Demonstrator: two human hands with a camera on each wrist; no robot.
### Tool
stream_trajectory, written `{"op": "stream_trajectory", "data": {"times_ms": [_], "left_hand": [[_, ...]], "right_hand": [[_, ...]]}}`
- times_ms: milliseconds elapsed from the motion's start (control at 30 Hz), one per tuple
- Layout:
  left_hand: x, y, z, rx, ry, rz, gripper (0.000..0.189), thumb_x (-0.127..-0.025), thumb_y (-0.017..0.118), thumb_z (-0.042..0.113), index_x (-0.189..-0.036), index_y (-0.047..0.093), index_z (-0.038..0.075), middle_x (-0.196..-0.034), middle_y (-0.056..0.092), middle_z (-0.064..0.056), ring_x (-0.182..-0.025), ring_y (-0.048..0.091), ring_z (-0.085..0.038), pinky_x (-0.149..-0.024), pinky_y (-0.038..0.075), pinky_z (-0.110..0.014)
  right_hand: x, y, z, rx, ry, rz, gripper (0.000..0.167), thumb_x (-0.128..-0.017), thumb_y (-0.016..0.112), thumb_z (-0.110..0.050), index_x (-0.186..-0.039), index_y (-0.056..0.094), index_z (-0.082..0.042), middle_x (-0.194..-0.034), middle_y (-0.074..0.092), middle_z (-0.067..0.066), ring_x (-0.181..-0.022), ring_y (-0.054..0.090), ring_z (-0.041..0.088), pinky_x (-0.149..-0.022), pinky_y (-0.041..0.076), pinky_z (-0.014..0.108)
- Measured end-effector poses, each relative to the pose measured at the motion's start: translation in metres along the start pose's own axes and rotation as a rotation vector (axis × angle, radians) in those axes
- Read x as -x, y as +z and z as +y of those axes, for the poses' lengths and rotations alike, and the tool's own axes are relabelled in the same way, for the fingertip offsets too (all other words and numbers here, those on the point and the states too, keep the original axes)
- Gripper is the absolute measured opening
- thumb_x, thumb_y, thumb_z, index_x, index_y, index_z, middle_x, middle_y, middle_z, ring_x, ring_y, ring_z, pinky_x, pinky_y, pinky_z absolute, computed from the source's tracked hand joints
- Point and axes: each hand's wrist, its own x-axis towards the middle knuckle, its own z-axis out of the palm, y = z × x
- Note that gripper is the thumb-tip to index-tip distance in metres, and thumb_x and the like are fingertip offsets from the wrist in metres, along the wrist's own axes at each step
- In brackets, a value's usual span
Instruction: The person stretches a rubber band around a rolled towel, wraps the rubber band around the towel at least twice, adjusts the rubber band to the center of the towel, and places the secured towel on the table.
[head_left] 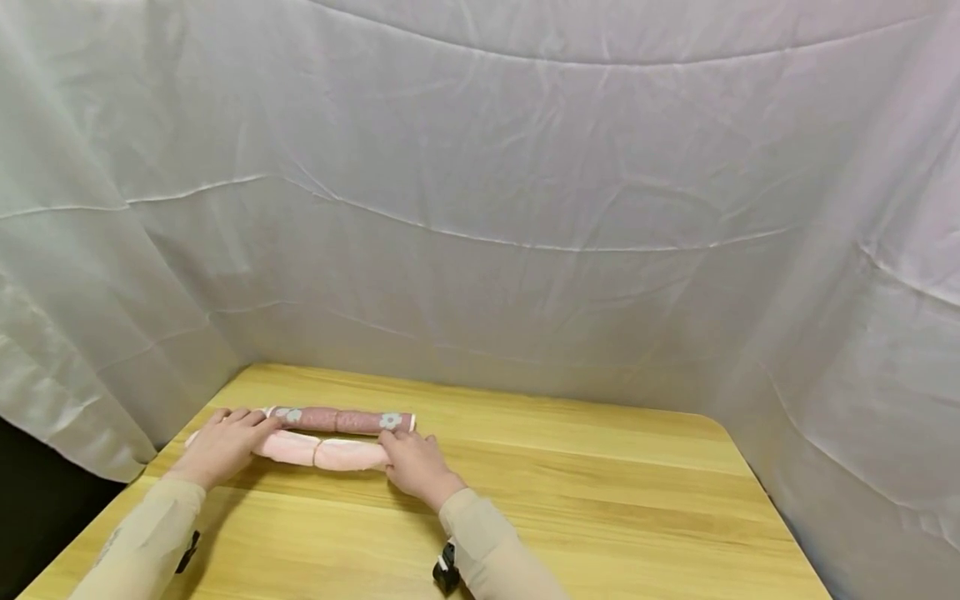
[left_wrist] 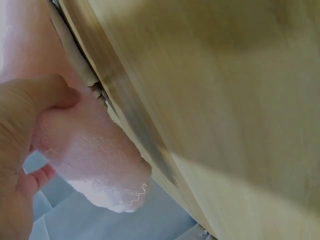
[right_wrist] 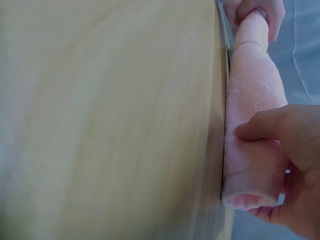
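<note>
A light pink rolled towel (head_left: pixel 348 455), cinched round its middle by a thin band, lies lengthwise between the two hands. My left hand (head_left: pixel 225 446) grips it near its left end, and the thumb presses into the cloth in the left wrist view. Near the other end, my right hand (head_left: pixel 422 468) holds the same roll, its thumb on top and fingers round the far side. The right wrist view shows the roll's open, layered end (right_wrist: pixel 250 195). Just behind lies a darker pink rolled towel (head_left: pixel 318 418) with pale flowers, also banded at its middle; the left hand overlaps its left end.
The wood-grain table (head_left: pixel 600 492) extends to the right of the towels and toward the front. Pale cloth curtains (head_left: pixel 525 208) hang behind the table and along both sides. A dark area (head_left: pixel 45 492) shows beyond the table's left edge.
</note>
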Motion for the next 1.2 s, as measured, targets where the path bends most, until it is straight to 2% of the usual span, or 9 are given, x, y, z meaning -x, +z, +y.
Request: {"op": "stream_trajectory", "data": {"times_ms": [100, 233, 433, 533, 767, 867, 1000, 1200], "left_hand": [[0.002, 0.0, 0.002, 0.006, -0.037, -0.044, 0.053, -0.07, 0.077, -0.001, -0.119, 0.064, 0.012, -0.109, 0.069, -0.015, -0.099, 0.064, -0.038, -0.085, 0.048, -0.061], [0.008, 0.0, 0.004, 0.026, -0.084, -0.086, 0.051, -0.071, 0.077, 0.001, -0.119, 0.064, 0.013, -0.108, 0.069, -0.015, -0.1, 0.063, -0.039, -0.084, 0.048, -0.062], [0.01, 0.002, 0.007, 0.069, -0.146, -0.148, 0.041, -0.078, 0.071, 0.002, -0.117, 0.064, 0.014, -0.109, 0.069, -0.017, -0.099, 0.064, -0.041, -0.077, 0.048, -0.064], [0.008, 0.001, 0.006, 0.088, -0.164, -0.158, 0.04, -0.078, 0.07, 0.0, -0.115, 0.065, 0.012, -0.11, 0.069, -0.018, -0.099, 0.064, -0.042, -0.077, 0.048, -0.066], [0.008, -0.005, 0.007, 0.138, -0.196, -0.169, 0.046, -0.068, 0.08, 0.007, -0.112, 0.067, 0.012, -0.108, 0.069, -0.018, -0.097, 0.064, -0.044, -0.074, 0.048, -0.067], [0.008, -0.009, 0.009, 0.152, -0.2, -0.176, 0.055, -0.065, 0.082, 0.009, -0.117, 0.065, 0.013, -0.112, 0.067, -0.02, -0.097, 0.063, -0.045, -0.074, 0.048, -0.068], [0.005, -0.015, 0.012, 0.161, -0.212, -0.178, 0.063, -0.066, 0.083, 0.012, -0.126, 0.061, 0.014, -0.118, 0.064, -0.024, -0.099, 0.062, -0.048, -0.076, 0.047, -0.069], [-0.002, -0.026, 0.018, 0.175, -0.229, -0.183, 0.057, -0.071, 0.082, 0.021, -0.123, 0.063, 0.01, -0.116, 0.064, -0.026, -0.102, 0.06, -0.049, -0.076, 0.047, -0.068]], "right_hand": [[0.001, 0.002, 0.0, 0.003, 0.01, -0.022, 0.033, -0.088, 0.07, -0.025, -0.119, 0.058, -0.023, -0.116, 0.068, -0.004, -0.096, 0.065, 0.016, -0.078, 0.051, 0.042], [0.004, 0.003, 0.0, 0.002, 0.006, -0.03, 0.033, -0.089, 0.069, -0.024, -0.121, 0.058, -0.024, -0.118, 0.068, -0.004, -0.093, 0.065, 0.016, -0.074, 0.05, 0.038], [0.004, 0.0, 0.002, 0.008, -0.017, -0.014, 0.028, -0.087, 0.071, -0.024, -0.112, 0.059, -0.022, -0.106, 0.069, -0.002, -0.083, 0.064, 0.017, -0.065, 0.047, 0.034], [0.003, -0.002, 0.003, 0.003, -0.019, -0.019, 0.029, -0.086, 0.071, -0.026, -0.113, 0.059, -0.022, -0.107, 0.068, -0.002, -0.085, 0.064, 0.017, -0.066, 0.046, 0.034], [0.005, -0.007, 0.006, -0.042, -0.009, -0.054, 0.038, -0.086, 0.07, -0.031, -0.122, 0.058, -0.025, -0.124, 0.064, -0.004, -0.101, 0.063, 0.017, -0.077, 0.048, 0.037], [0.006, -0.009, 0.008, -0.066, -0.016, -0.041, 0.042, -0.085, 0.072, -0.035, -0.123, 0.059, -0.024, -0.126, 0.063, -0.003, -0.104, 0.062, 0.017, -0.078, 0.048, 0.036], [0.009, -0.013, 0.014, -0.105, -0.026, -0.028, 0.047, -0.085, 0.072, -0.04, -0.126, 0.059, -0.023, -0.13, 0.062, -0.002, -0.109, 0.061, 0.019, -0.08, 0.047, 0.035], [0.013, -0.023, 0.021, -0.125, -0.025, -0.042, 0.05, -0.086, 0.072, -0.04, -0.13, 0.057, -0.023, -0.134, 0.06, 0.0, -0.115, 0.059, 0.021, -0.086, 0.048, 0.04]]}}
